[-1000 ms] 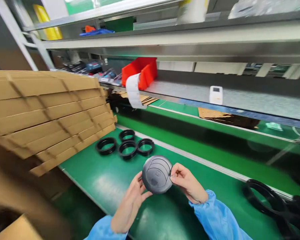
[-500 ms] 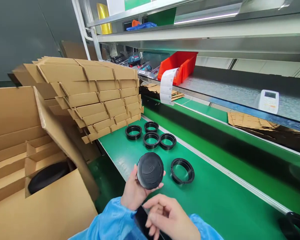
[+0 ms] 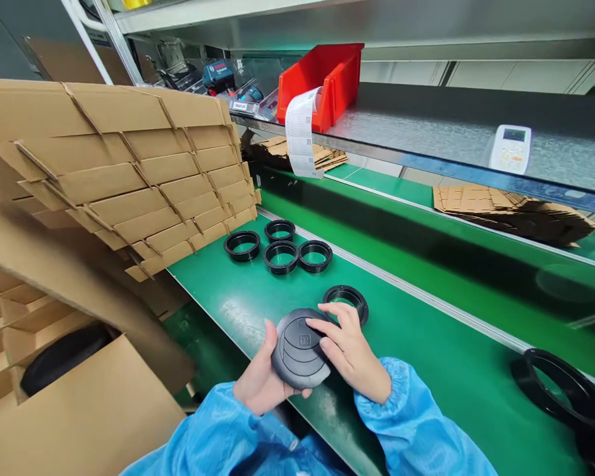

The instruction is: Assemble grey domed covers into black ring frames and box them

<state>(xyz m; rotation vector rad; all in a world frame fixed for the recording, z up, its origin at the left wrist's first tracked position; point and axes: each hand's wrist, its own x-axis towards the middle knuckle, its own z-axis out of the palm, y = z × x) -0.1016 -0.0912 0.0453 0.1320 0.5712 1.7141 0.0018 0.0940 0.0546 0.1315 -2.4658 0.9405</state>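
A round black air vent (image 3: 300, 360) with curved slats and a small square mark rests in my left hand (image 3: 264, 378). My left thumb lies along its rim and the fingers go underneath, partly hidden. Over the vent's right side reaches my right hand (image 3: 350, 347), its fingers stretched out and apart, with fingertips on the face and edge. Just beyond that hand, a black ring (image 3: 361, 305) lies partly covered on the green work surface (image 3: 416, 370). Farther back sit several similar black rings (image 3: 281, 271).
An open cardboard box (image 3: 104, 410) with dividers and a black item stands at left. Behind it rise stacked cardboard dividers (image 3: 143, 178). A red bin (image 3: 344, 86) and a white remote (image 3: 510, 149) occupy the shelf. Larger black rings (image 3: 565, 390) lie at right.
My right hand has come up from near my lap, uncurled, and now touches the vent. The vent stays in my left hand, its face turned slightly. The camera view has shifted.
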